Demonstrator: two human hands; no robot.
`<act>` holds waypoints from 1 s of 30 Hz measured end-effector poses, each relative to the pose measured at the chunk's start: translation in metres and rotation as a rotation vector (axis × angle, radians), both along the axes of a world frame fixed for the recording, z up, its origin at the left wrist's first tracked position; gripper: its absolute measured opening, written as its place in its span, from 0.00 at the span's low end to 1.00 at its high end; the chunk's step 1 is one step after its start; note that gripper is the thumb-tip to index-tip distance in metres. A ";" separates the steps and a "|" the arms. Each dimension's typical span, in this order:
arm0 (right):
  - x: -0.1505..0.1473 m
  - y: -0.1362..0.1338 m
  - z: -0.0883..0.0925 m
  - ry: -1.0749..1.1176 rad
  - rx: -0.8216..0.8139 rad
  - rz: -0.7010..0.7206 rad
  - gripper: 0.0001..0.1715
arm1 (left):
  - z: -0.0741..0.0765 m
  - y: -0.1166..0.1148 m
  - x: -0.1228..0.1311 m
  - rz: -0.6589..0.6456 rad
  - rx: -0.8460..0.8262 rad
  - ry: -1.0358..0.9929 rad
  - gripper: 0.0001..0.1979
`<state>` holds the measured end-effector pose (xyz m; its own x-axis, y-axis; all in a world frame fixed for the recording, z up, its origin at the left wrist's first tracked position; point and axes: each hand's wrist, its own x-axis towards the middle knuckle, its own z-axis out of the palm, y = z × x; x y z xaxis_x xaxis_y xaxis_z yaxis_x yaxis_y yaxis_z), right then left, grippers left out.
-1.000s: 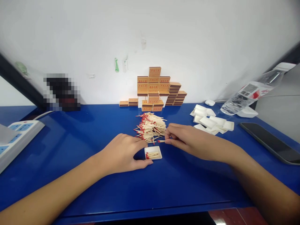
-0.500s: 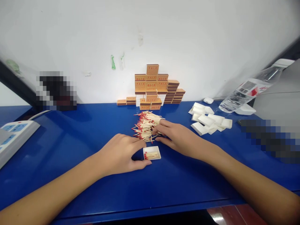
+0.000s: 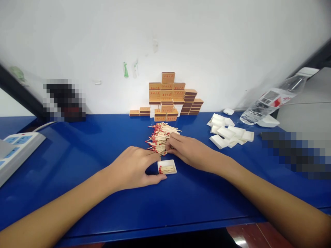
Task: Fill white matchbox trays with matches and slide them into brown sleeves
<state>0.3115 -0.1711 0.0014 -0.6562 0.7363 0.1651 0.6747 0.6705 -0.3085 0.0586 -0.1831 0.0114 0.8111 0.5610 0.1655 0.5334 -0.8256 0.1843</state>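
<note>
A small white matchbox tray (image 3: 170, 162) lies on the blue table, with red-headed matches (image 3: 167, 169) in its near part. My left hand (image 3: 136, 167) grips the tray's left end, thumb at the near side and fingers at the far side. Just beyond the tray is a loose pile of matches (image 3: 157, 136), most of the red heads facing left. At the pile's right edge my right hand (image 3: 187, 150) has its thumb and fingers pinched together on some matches; its fingers partly cover them.
Stacked orange matchboxes (image 3: 167, 94) stand against the wall behind the pile. To the right are several white trays (image 3: 229, 132), a white case (image 3: 228, 111) and a leaning water bottle (image 3: 274, 98). A power strip (image 3: 23, 148) lies at the left edge.
My right hand's thumb and fingers have closed together at the match pile, moving slightly left. My left hand stays at the tray.
</note>
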 end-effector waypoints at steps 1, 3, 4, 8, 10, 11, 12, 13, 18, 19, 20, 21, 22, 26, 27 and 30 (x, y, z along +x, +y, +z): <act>0.001 -0.001 0.001 0.008 -0.004 -0.005 0.06 | 0.000 0.000 0.000 0.002 -0.002 -0.001 0.17; 0.002 -0.006 0.007 0.049 -0.031 -0.021 0.07 | 0.001 0.001 0.001 0.006 -0.008 -0.002 0.17; 0.003 -0.009 0.012 0.074 -0.053 -0.029 0.07 | 0.001 0.001 0.001 0.009 -0.011 -0.001 0.17; -0.002 -0.029 0.029 0.116 -0.146 -0.023 0.07 | 0.002 0.001 0.001 0.022 -0.012 -0.004 0.16; -0.007 -0.037 0.032 0.111 -0.165 0.012 0.05 | 0.001 0.001 0.001 0.026 -0.010 -0.008 0.16; -0.010 -0.039 0.032 0.109 -0.166 0.025 0.04 | 0.001 0.001 0.001 0.026 -0.009 -0.015 0.16; -0.011 -0.040 0.031 0.109 -0.158 0.032 0.04 | 0.001 0.001 0.001 0.024 -0.008 -0.022 0.16; -0.011 -0.038 0.029 0.108 -0.137 0.024 0.05 | 0.001 0.001 0.001 0.021 -0.003 -0.028 0.16; 0.002 -0.017 0.014 0.076 -0.006 -0.061 0.07 | 0.000 0.000 0.001 -0.020 0.027 -0.028 0.17; 0.004 -0.013 0.011 0.068 -0.018 -0.048 0.06 | 0.000 0.000 0.001 -0.038 0.028 -0.030 0.16; 0.006 -0.010 0.009 0.064 -0.035 -0.028 0.06 | 0.000 -0.001 0.001 -0.059 0.030 -0.034 0.16; 0.006 -0.008 0.007 0.063 -0.047 -0.010 0.07 | 0.000 -0.002 0.002 -0.078 0.033 -0.041 0.16; 0.005 -0.007 0.005 0.064 -0.052 0.004 0.09 | -0.001 -0.003 0.002 -0.095 0.038 -0.050 0.16; -0.004 -0.008 0.004 0.073 -0.047 0.033 0.09 | -0.002 -0.008 0.002 -0.125 0.067 -0.076 0.16; -0.006 -0.008 0.004 0.068 -0.050 0.030 0.08 | -0.002 -0.009 0.003 -0.128 0.070 -0.076 0.16; -0.011 -0.009 0.005 0.062 -0.046 0.001 0.05 | -0.002 -0.010 0.002 -0.131 0.072 -0.072 0.16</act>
<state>0.3008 -0.1802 0.0063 -0.6464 0.7435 0.1716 0.6528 0.6552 -0.3802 0.0609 -0.1933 0.0089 0.8611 0.4358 0.2618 0.4077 -0.8996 0.1564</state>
